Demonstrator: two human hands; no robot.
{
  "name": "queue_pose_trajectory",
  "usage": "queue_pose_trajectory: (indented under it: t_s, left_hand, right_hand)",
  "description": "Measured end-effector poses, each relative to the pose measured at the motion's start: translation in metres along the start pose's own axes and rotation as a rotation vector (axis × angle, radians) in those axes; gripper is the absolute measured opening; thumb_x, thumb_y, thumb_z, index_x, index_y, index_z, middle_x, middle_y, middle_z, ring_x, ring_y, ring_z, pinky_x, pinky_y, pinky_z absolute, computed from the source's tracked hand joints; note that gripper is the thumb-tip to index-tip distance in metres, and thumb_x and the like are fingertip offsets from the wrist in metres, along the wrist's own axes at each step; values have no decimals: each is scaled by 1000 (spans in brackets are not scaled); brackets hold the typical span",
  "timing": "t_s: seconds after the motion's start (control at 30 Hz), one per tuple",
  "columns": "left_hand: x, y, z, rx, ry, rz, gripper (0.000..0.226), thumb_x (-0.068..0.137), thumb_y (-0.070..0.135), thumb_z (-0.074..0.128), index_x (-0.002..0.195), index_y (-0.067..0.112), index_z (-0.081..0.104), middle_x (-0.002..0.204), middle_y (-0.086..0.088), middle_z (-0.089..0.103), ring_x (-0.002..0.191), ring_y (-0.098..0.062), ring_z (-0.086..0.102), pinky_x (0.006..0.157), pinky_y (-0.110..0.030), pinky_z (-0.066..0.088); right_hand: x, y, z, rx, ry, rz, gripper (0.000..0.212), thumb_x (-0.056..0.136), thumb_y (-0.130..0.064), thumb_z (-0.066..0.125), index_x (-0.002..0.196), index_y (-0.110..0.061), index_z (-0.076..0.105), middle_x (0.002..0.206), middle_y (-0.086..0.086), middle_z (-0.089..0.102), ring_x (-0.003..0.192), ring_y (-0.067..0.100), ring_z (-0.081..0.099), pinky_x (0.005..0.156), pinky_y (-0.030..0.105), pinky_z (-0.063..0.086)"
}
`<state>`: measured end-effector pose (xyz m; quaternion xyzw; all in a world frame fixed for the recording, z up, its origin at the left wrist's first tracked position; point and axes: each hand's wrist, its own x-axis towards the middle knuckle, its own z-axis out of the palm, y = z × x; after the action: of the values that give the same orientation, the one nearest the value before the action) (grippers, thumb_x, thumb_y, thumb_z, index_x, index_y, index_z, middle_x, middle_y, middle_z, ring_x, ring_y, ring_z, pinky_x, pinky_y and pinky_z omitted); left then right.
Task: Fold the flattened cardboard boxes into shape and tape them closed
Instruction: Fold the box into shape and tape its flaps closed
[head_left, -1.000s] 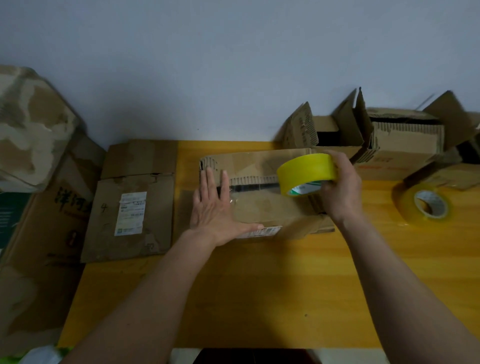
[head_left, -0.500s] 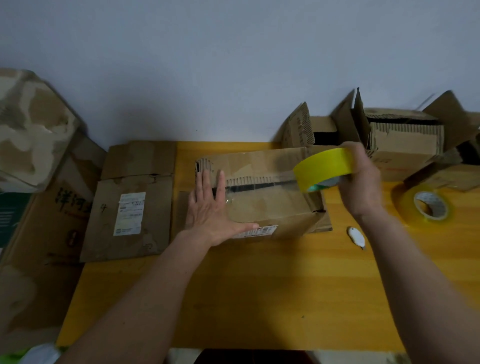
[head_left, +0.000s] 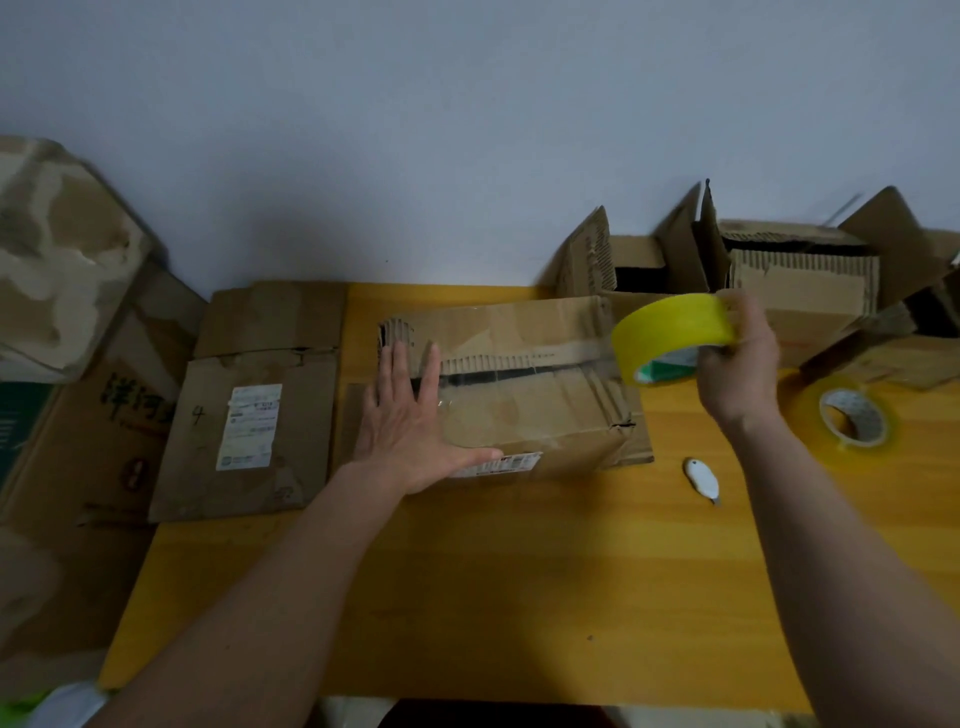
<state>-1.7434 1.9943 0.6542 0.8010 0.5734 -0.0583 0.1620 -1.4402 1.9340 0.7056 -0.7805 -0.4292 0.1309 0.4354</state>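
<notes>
A folded cardboard box (head_left: 530, 415) stands in the middle of the yellow wooden table (head_left: 519, 597), its top flaps closed with a dark seam between them. My left hand (head_left: 410, 431) presses flat with spread fingers on the box's left end. My right hand (head_left: 737, 364) grips a yellow tape roll (head_left: 672, 335) above the box's right end. A clear strip of tape runs from the roll along the seam toward my left hand.
A flattened box with a white label (head_left: 244, 410) lies at the table's left end. Open boxes (head_left: 769, 280) stand at the back right. A second tape roll (head_left: 852, 421) and a small white cutter (head_left: 701, 478) lie right of the box. More cardboard is piled far left.
My right hand has carried the tape roll rightward past the box's right edge, drawing tape along the seam and uncovering the white cutter. My left hand stays pressed on the box.
</notes>
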Motion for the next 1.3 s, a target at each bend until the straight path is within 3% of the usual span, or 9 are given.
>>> queue_pose_trajectory:
  t_s: [0.1, 0.2, 0.27, 0.4, 0.53, 0.63, 0.93, 1.13, 1.3]
  left_hand:
    - [0, 2, -1, 8, -11, -13, 145, 31, 106, 25, 134, 32, -46, 149, -7, -43, 137, -26, -39, 111, -48, -14]
    - [0, 4, -3, -7, -16, -11, 146, 34, 104, 36, 129, 33, -50, 147, -5, -46, 136, -25, -41, 110, -48, -14]
    - [0, 3, -4, -16, -11, 4, 149, 36, 101, 46, 130, 34, -49, 146, -1, -47, 136, -24, -42, 109, -48, -15]
    - [3, -5, -11, -5, -61, 66, 153, 33, 98, 54, 140, 37, -37, 148, 5, -46, 136, -22, -42, 111, -54, -10]
    - [4, -17, -14, 43, -51, 117, 148, 38, 98, 54, 145, 37, -29, 151, 7, -41, 139, -22, -38, 114, -60, 1]
    - [6, -18, -12, 60, -6, 129, 144, 39, 101, 46, 145, 37, -27, 154, 7, -35, 142, -21, -31, 114, -61, 5]
    - [17, -15, -6, 187, 49, 162, 143, 36, 107, 11, 144, 24, -33, 158, -4, -27, 144, -24, -29, 115, -59, -13]
    - [18, -18, -4, 166, 41, 160, 145, 36, 107, 11, 144, 21, -35, 158, -3, -28, 144, -22, -27, 116, -56, -14]
    - [19, -17, -4, 144, 27, 130, 144, 34, 107, 13, 132, 21, -48, 156, 1, -31, 144, -20, -27, 113, -56, -17]
  right_hand:
    - [6, 4, 3, 37, 92, 65, 67, 78, 17, 45, 132, -22, 50, 111, -1, 49, 100, 13, 46, 72, 21, 38]
    - [8, 2, 15, 349, 190, 286, 32, 83, 6, 48, 104, -11, 65, 90, 2, 56, 77, 6, 50, 73, 27, 38]
    - [8, 0, 25, 566, 133, 379, 27, 89, 1, 45, 77, -18, 60, 73, 1, 54, 68, 9, 49, 72, 31, 37]
    - [8, 4, 46, 862, -110, 460, 20, 95, -4, 44, 84, -13, 58, 73, 3, 58, 68, 18, 56, 68, 33, 46]
    - [7, 11, 55, 769, -121, 480, 30, 91, 5, 40, 114, -7, 55, 88, 6, 63, 83, 24, 63, 76, 37, 53]
    - [-3, 16, 56, 740, -112, 464, 27, 91, -1, 48, 113, -12, 59, 96, 6, 66, 95, 29, 64, 80, 39, 55]
    - [-11, 23, 56, 679, -3, 446, 32, 96, -16, 53, 126, -6, 54, 110, 13, 64, 100, 28, 64, 73, 41, 59]
    - [-7, 22, 42, 628, -116, 314, 24, 96, -10, 50, 106, -31, 52, 105, 6, 61, 95, 24, 65, 63, 36, 60]
    - [5, 25, 28, 476, -120, 174, 33, 91, 7, 46, 110, -20, 51, 110, 15, 55, 99, 28, 59, 65, 28, 58]
